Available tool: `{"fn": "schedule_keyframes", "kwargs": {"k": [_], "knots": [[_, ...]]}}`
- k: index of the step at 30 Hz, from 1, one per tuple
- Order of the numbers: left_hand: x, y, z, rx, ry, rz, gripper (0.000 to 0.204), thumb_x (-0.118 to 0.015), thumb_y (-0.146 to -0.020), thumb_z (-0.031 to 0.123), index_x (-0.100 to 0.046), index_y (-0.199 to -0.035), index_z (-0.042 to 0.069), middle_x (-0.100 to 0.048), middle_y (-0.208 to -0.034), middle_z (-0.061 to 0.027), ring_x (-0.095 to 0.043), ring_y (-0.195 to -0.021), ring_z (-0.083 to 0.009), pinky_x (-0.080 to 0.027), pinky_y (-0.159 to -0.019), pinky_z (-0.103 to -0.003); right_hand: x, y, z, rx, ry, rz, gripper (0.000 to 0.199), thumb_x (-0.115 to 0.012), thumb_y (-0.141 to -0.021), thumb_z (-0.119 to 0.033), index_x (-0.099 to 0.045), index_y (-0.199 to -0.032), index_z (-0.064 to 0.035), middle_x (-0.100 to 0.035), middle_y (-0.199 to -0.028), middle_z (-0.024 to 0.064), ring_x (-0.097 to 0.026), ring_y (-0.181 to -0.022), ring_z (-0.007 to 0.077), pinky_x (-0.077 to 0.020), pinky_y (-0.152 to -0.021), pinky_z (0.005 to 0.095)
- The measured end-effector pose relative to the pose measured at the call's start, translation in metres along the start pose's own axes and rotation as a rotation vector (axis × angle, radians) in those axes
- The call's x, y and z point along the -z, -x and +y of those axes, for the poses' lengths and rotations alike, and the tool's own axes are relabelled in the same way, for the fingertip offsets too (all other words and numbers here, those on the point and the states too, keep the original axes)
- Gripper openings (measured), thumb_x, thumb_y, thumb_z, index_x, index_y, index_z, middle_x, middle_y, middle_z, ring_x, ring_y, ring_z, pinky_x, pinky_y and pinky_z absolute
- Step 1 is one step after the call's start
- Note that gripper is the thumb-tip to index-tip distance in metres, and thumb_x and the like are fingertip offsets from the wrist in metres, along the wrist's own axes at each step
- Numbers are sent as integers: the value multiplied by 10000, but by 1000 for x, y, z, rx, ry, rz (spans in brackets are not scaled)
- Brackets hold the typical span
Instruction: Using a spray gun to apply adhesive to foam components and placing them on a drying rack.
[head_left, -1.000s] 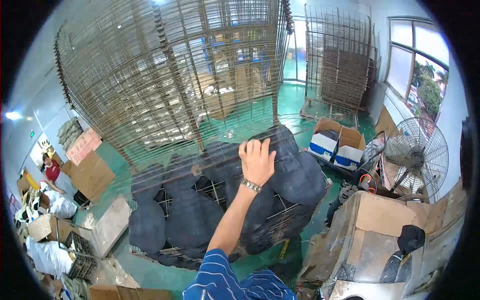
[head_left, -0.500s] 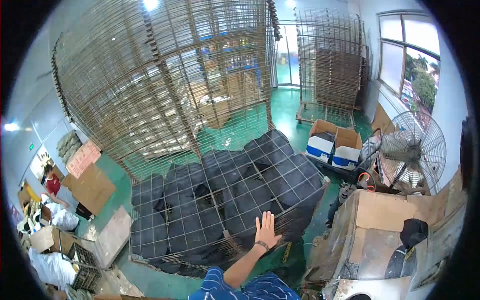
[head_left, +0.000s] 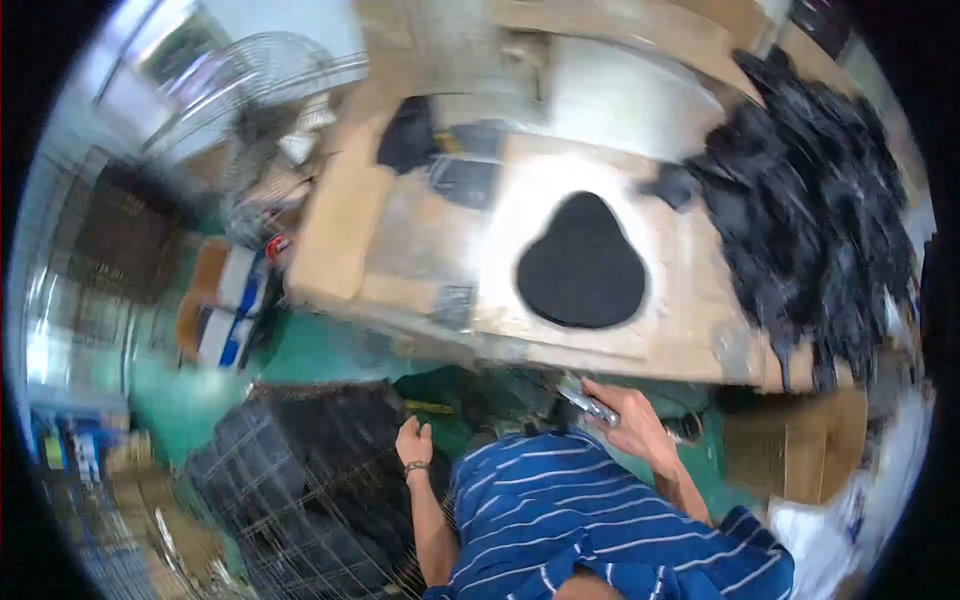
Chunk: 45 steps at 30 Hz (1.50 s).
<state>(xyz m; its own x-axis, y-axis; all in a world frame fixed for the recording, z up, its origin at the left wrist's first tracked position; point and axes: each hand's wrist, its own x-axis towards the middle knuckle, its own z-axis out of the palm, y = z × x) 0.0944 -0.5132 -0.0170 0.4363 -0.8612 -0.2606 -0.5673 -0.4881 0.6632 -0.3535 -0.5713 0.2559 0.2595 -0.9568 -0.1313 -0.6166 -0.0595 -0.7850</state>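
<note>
One metallic tool (head_left: 588,402), matte three-lobed pad (head_left: 582,265)

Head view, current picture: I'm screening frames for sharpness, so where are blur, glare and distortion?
Head view: the fan and wire mesh are smeared; the silvery tool in the right hand looks soft; the pale board nearly washes out around the crisper black piece; the fisheye blackens corners and bends edges near the rim.

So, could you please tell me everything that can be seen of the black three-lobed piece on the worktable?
The black three-lobed piece lies flat on a pale board on the worktable, one narrower lobe pointing away, two broader ones toward the near edge. It looks matte, perhaps fabric or foam, with a smooth rounded outline and no separate parts visible. Only the board appears to touch it.
</note>
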Motion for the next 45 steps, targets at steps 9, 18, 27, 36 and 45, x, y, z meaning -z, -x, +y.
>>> {"fn": "schedule_keyframes", "kwargs": {"k": [9, 18, 27, 36, 45], "knots": [[-113, -29, -112, -524, -1148, -1193, 244, -680, -938, 193, -755, -1122, 54, -769, -1098, -178, -745, -989, -332, -607, -824, -461, 78, 74, -14, -252, 15, 628, 686, -763, -751, 99, -623, -1414, -7, -722, -1119, 224, -719, -998, 394, -561, -875, 392], [-123, -76, -54, 650, 243, -597, 85, -653, -956, 115, -719, -999, 85, -715, -914, -61, -685, -725, -210, -555, -602, -380, 74, 106, -3, -337, 65, 379, 676, -769, -723, 78, -655, -1381, -27, -734, -1162, 238, -714, -1051, 425, -567, -895, 417], [-134, -81, -26, 536, 279, -591, 230, -674, -993, 136, -746, -1201, 72, -776, -1053, -74, -756, -847, -182, -598, -627, -336, 97, 86, 6, -227, 24, 479, 685, -763, -738, 81, -635, -1405, -8, -731, -1178, 242, -729, -1049, 397, -566, -896, 413], [-112, -15, -32, 757, 10, -587, 268, -538, -1039, 182, -706, -1213, 68, -743, -973, -83, -726, -825, -253, -598, -701, -453, 117, 97, 15, -386, 42, 581, 601, -767, -769, 72, -664, -1357, 6, -737, -1122, 248, -739, -1017, 396, -569, -867, 398], [-129, -47, -35, 696, 145, -609, 257, -626, -1015, 172, -722, -1234, 77, -763, -1017, -63, -743, -851, -206, -603, -674, -401, 102, 54, 7, -189, -114, 350, 633, -796, -763, 59, -659, -1378, 2, -745, -1118, 233, -740, -979, 379, -565, -871, 386]]}}
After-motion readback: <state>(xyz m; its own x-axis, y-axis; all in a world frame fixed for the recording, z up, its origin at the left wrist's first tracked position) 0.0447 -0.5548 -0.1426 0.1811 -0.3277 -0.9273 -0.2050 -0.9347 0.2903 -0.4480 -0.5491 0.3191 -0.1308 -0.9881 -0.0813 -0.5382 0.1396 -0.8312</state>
